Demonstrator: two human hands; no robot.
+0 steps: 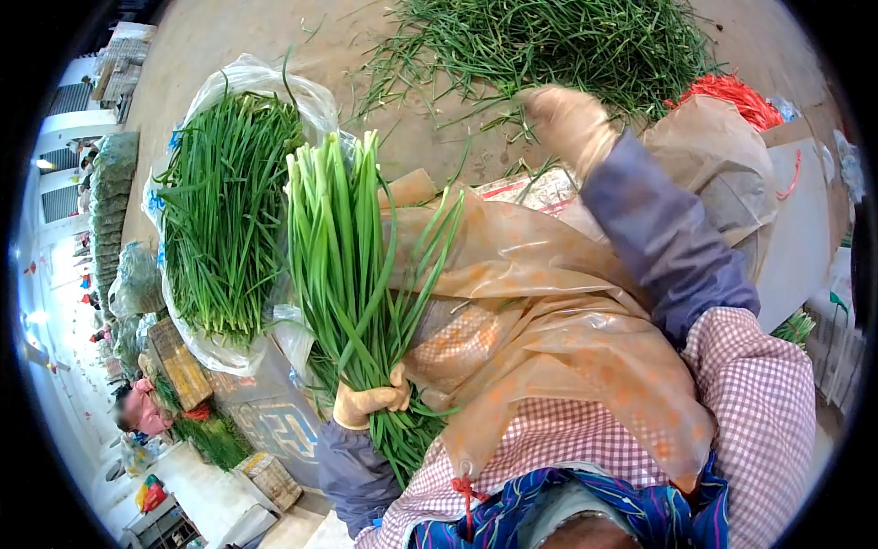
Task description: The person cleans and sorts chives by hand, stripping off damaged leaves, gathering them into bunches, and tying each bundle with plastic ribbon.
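Note:
My gloved left hand (370, 401) is wrapped round a thick bunch of garlic chives (338, 247). The bunch's pale cut ends point away from me, and its leaf tips hang below my fist. My gloved right hand (569, 123) is at the near edge of a large loose pile of chives (558, 46) on the floor. It is smeared by motion, so I cannot make out its fingers or whether anything is in them. To the left, more chives (229, 210) lie lined up in an open clear plastic bag (315, 101).
A translucent apron (549, 339) covers my lap. Red ties (736, 99) lie at the pile's right, beside a brown plastic sheet (718, 156) and a pale board (791, 220). At the far left are stacked bagged greens (112, 201), a crate (178, 361) and a person in pink (144, 409).

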